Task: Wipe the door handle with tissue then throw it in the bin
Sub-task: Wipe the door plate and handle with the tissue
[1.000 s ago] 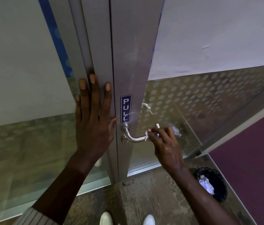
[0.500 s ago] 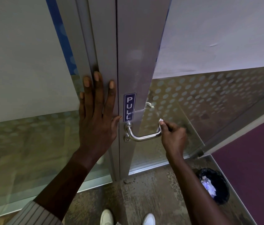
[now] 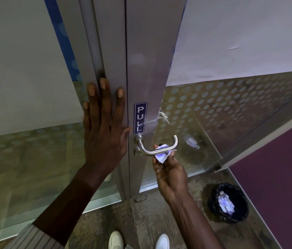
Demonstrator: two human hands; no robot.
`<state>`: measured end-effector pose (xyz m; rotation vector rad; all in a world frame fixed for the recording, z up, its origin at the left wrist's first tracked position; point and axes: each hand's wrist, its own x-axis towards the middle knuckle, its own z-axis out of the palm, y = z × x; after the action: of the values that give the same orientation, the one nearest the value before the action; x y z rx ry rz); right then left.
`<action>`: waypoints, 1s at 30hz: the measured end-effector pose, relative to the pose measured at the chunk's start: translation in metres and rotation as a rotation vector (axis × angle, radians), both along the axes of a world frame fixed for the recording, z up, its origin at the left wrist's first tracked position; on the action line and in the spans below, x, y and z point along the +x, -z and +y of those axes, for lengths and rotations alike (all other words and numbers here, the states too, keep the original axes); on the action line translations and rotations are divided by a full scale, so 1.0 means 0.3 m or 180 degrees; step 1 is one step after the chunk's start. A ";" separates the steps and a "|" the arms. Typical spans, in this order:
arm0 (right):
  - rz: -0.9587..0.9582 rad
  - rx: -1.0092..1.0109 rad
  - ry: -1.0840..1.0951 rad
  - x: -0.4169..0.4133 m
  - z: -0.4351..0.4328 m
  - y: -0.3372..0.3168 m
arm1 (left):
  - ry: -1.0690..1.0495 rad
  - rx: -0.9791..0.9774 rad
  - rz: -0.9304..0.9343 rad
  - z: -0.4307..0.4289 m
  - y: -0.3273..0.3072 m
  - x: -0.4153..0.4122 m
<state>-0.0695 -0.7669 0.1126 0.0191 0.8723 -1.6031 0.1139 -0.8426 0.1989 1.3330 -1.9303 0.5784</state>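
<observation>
A curved steel door handle (image 3: 146, 150) sticks out of the metal door frame below a blue PULL sticker (image 3: 140, 117). My right hand (image 3: 170, 174) is palm up under the handle's bar and pinches a white tissue (image 3: 162, 155) wrapped around it from below. My left hand (image 3: 104, 126) lies flat, fingers spread, on the frame (image 3: 116, 60) to the left of the handle. A small black-lined bin (image 3: 213, 203) stands on the floor at the lower right with crumpled tissue (image 3: 225, 203) inside.
Frosted, dotted glass panels (image 3: 231, 108) flank the frame on both sides. A purple wall or carpet area (image 3: 281, 177) lies to the right of the bin. My white shoes (image 3: 116, 239) stand on the worn floor just below the door.
My right hand has slid from the handle's outer end back along the bar and turned palm up, the tissue now under the bar. The left hand stays flat on the frame.
</observation>
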 end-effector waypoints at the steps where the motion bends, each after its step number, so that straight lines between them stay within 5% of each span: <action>1: 0.0012 -0.0008 -0.0011 0.014 -0.001 0.002 | -0.0005 -0.0005 -0.0002 -0.001 0.000 0.002; 10: 0.1016 0.0306 0.0807 -0.094 -0.121 -0.042 | 0.0078 -0.0006 -0.0052 -0.006 -0.009 0.014; 13: 0.2069 0.0414 0.0715 -0.113 -0.133 -0.046 | 0.0086 0.0008 -0.0052 -0.005 -0.009 0.011; 17: 0.4303 0.0545 0.0451 -0.121 -0.095 -0.033 | 0.0097 0.0038 -0.0015 -0.001 -0.007 0.009; 21: 0.5887 0.0109 0.0541 -0.108 -0.048 -0.002 | 0.0106 0.0059 0.0000 -0.001 -0.005 0.008; 25: 0.6688 -0.0358 0.0321 -0.112 0.008 0.052 | 0.0091 0.0058 -0.0006 -0.001 -0.003 0.007; 30: 0.7400 -0.0198 0.0049 -0.073 0.023 0.063 | 0.0080 0.0049 -0.0007 -0.004 -0.003 0.011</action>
<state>-0.0915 -0.7600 0.0937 -2.1858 2.3454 -1.0008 0.1170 -0.8437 0.1999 1.3163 -1.9543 0.5539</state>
